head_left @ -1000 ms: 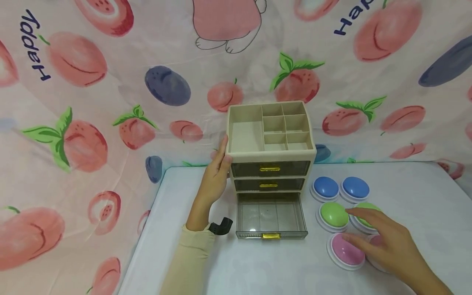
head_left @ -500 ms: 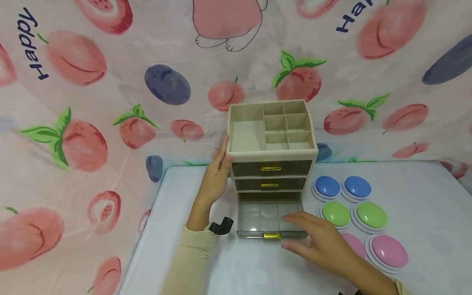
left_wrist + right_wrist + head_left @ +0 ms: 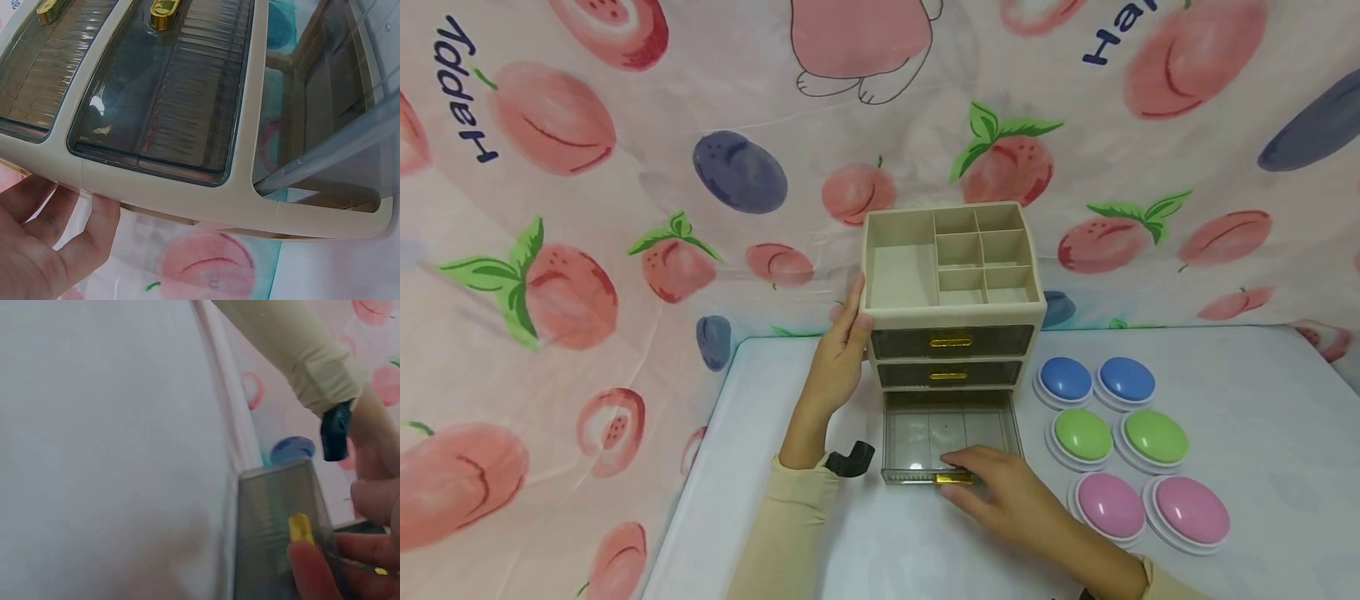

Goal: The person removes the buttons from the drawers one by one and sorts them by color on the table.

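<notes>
A cream desktop drawer organizer [image 3: 955, 315] stands on the white table, two dark drawers pushed in. Its bottom drawer [image 3: 917, 433], clear grey and with nothing inside, is pulled out. My left hand [image 3: 837, 362] rests against the organizer's left side, fingers extended along it and thumb near the front corner. In the left wrist view those fingers [image 3: 100, 228] touch the cream side wall. My right hand [image 3: 1011, 500] pinches the bottom drawer's front at its gold handle [image 3: 300, 528]. The thumb [image 3: 309, 565] lies on the handle, with the other fingers over the front wall.
To the organizer's right stand several round domed push buttons in pairs: blue [image 3: 1065, 380] at the back, green [image 3: 1082, 435] in the middle, pink [image 3: 1191, 510] nearest. Behind the table hangs a fruit-print cloth [image 3: 647, 108]. The organizer's top compartments [image 3: 901, 267] hold nothing.
My right hand has moved left from over the green and pink buttons to the bottom drawer's front and taken hold there. The left hand and the organizer stay as they were.
</notes>
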A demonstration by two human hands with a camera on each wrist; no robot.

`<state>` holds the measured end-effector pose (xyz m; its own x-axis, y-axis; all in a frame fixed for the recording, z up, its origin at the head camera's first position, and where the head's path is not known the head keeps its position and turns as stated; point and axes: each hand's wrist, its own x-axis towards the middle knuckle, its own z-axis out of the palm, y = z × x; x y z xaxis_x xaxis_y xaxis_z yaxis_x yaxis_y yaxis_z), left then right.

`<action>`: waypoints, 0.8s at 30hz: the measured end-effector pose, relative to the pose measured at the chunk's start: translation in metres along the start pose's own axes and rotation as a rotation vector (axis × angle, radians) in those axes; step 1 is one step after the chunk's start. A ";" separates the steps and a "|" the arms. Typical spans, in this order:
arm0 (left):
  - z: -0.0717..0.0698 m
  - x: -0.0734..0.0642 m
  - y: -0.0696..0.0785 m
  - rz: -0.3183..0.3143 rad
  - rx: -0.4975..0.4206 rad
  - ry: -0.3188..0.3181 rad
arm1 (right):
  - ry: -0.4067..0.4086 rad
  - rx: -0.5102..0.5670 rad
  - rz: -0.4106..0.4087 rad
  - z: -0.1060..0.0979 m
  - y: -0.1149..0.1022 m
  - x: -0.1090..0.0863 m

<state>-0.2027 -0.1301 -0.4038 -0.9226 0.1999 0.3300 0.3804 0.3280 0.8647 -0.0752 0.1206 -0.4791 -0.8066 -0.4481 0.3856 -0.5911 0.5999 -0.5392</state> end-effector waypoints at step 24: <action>0.000 0.001 -0.002 0.017 0.016 -0.001 | 0.145 -0.139 0.042 0.020 -0.002 0.005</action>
<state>-0.2041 -0.1309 -0.4047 -0.9161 0.2063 0.3439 0.3966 0.3393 0.8530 -0.0777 0.1037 -0.4912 -0.8177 -0.3261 0.4743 -0.5442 0.7065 -0.4524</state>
